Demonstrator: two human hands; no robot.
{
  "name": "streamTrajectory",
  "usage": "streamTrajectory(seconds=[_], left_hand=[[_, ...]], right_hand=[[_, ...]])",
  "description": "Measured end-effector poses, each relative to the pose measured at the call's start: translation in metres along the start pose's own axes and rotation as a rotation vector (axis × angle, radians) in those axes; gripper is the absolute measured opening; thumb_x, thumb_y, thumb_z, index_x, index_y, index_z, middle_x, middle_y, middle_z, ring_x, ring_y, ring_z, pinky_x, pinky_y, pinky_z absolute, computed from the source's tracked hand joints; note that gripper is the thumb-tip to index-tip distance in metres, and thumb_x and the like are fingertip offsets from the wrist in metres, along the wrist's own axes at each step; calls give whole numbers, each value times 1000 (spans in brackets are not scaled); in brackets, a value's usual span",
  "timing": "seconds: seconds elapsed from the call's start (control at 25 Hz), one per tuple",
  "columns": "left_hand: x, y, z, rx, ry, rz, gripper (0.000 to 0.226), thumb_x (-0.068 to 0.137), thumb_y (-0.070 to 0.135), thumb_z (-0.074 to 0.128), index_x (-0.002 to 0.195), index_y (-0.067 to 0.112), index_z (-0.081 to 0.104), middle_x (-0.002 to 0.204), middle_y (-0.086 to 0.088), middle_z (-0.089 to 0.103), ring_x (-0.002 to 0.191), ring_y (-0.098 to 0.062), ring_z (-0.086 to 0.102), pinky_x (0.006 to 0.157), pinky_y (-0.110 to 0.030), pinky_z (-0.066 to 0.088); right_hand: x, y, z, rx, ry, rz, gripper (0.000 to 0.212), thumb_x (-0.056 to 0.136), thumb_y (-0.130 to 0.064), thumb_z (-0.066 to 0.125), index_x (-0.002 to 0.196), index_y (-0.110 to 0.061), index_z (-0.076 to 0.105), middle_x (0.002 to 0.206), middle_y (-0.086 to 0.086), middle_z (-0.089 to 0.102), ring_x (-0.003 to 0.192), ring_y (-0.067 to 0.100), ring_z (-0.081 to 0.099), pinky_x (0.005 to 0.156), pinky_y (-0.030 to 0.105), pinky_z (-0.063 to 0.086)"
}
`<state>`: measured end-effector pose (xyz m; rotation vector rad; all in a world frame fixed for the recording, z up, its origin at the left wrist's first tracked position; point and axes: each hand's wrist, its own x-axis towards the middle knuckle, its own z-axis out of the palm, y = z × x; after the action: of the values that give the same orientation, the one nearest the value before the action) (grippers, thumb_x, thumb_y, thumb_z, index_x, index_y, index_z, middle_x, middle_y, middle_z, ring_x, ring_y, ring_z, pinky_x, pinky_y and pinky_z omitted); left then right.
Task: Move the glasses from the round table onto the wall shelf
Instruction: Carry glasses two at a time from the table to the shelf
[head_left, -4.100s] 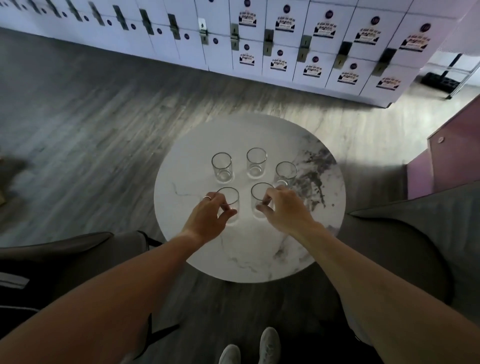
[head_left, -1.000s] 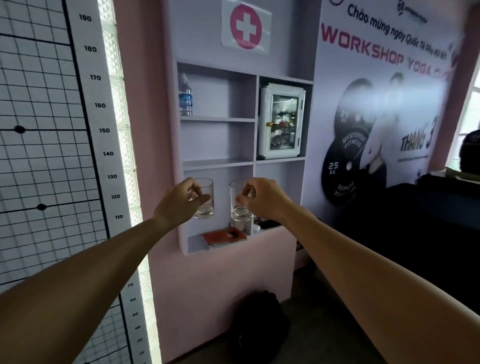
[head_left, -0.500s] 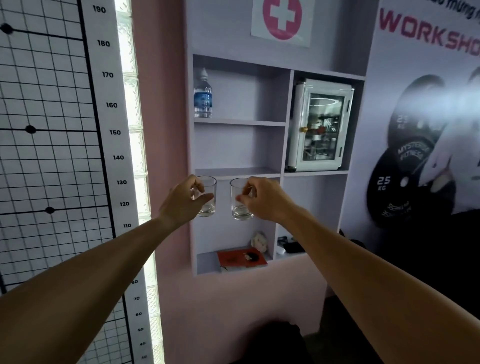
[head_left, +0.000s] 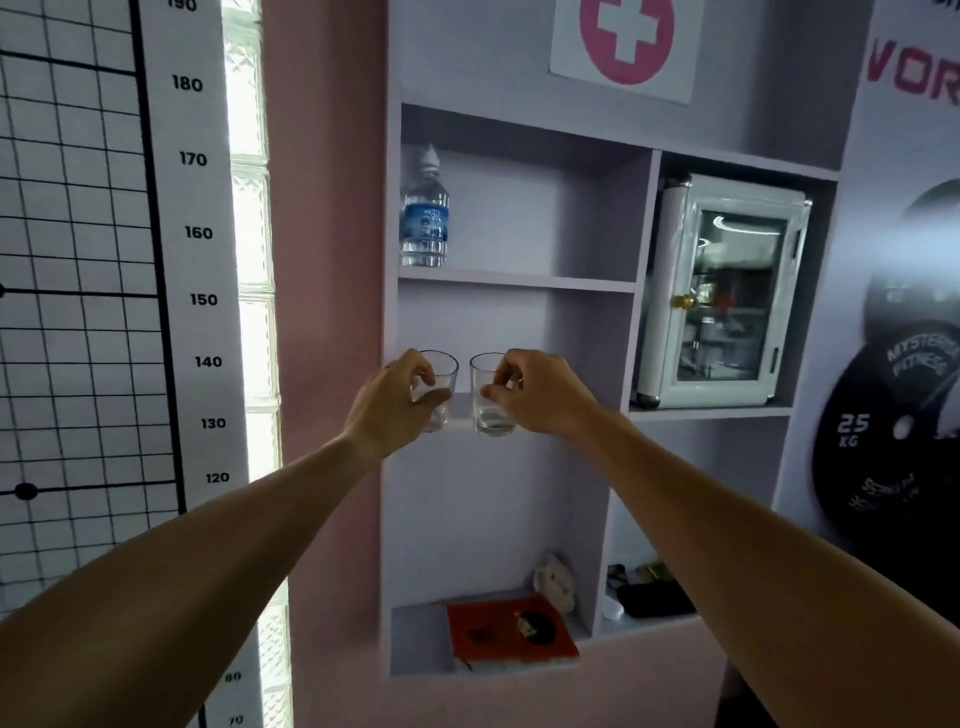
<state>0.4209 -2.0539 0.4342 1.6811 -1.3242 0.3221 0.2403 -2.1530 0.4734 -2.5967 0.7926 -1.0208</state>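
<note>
Both arms reach forward toward a lilac wall shelf (head_left: 519, 283). The left hand (head_left: 387, 408) grips a clear glass (head_left: 440, 389), thumb across its front and fingers (head_left: 415, 364) curled over the rim side. The right hand (head_left: 537, 392) grips a second glass (head_left: 488, 397) the same way, its thumb tip pressed on the near wall. The two glasses stand upright, just beside each other and apart, their bases level with the front edge of the middle board; whether they rest on it cannot be told. Above the fingers stands a water bottle (head_left: 425, 218). Right of the right-hand fingers sits a small glass-door cabinet (head_left: 727, 291). Far below lies a red book (head_left: 511, 636).
</note>
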Motion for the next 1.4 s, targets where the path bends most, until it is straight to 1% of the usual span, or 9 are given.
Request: streamTrajectory(seconds=[0.4, 0.6, 0.72, 0.88, 0.96, 1.08, 1.16, 1.24, 1.4], left_hand=[[63, -42, 59, 37, 2, -32, 23, 90, 28, 67, 93, 19, 46, 91, 0, 56, 82, -22, 55, 62, -17, 36], [79, -52, 78, 47, 24, -79, 25, 91, 25, 67, 92, 18, 43, 77, 7, 49, 69, -13, 50, 57, -14, 36], [91, -55, 88, 64, 4, -144, 24, 91, 17, 65, 95, 16, 41, 81, 2, 50, 73, -19, 54, 64, -23, 44], [105, -56, 98, 108, 4, -233, 22, 95, 14, 58, 102, 17, 39, 94, -10, 60, 82, -24, 59, 66, -24, 45], [106, -57, 100, 137, 39, -208, 21, 94, 13, 58, 109, 14, 43, 106, -11, 61, 89, -23, 58, 73, -27, 48], [107, -58, 102, 375, 157, -93, 34, 84, 4, 65, 112, 16, 48, 124, -12, 43, 101, -20, 43, 83, -26, 41], [109, -59, 104, 584, 196, -25, 36, 81, 3, 68, 108, 17, 49, 120, -12, 40, 104, -26, 41, 85, -31, 41], [110, -60, 107, 708, 166, 4, 28, 84, 8, 65, 106, 15, 50, 115, -13, 48, 104, -30, 44, 88, -37, 42], [111, -69, 108, 588, 115, -33, 21, 93, 16, 55, 112, 7, 53, 118, -15, 60, 109, -30, 53, 98, -37, 45]], right_hand=[[88, 58, 51, -13, -56, 31, 16, 85, -42, 66, 87, -27, 62, 97, -2, 64, 89, 21, 61, 81, 39, 56], [120, 83, 73, 19, -86, 10, 16, 85, -44, 66, 85, -30, 61, 96, -3, 62, 86, 18, 61, 69, 28, 47], [137, 93, 81, 54, -108, -7, 16, 85, -45, 66, 84, -31, 59, 95, -3, 62, 81, 15, 59, 64, 25, 44], [156, 103, 92, 114, -109, -27, 17, 84, -45, 67, 84, -30, 60, 95, 0, 65, 76, 10, 58, 56, 20, 39], [164, 106, 98, 149, -115, -41, 19, 83, -45, 68, 89, -28, 60, 97, 0, 65, 83, 15, 59, 59, 22, 41], [174, 111, 106, 220, -122, -62, 29, 81, -44, 70, 101, -25, 60, 100, -2, 62, 91, 19, 60, 68, 26, 44], [181, 112, 110, 231, -106, -96, 37, 79, -44, 71, 107, -23, 59, 103, 0, 61, 93, 20, 59, 71, 29, 45], [186, 112, 114, 237, -103, -116, 43, 78, -46, 72, 110, -21, 57, 104, 3, 62, 92, 22, 60, 70, 29, 45], [192, 108, 119, 300, -138, -134, 47, 79, -46, 74, 112, -20, 55, 92, 3, 65, 85, 21, 63, 66, 28, 49]])
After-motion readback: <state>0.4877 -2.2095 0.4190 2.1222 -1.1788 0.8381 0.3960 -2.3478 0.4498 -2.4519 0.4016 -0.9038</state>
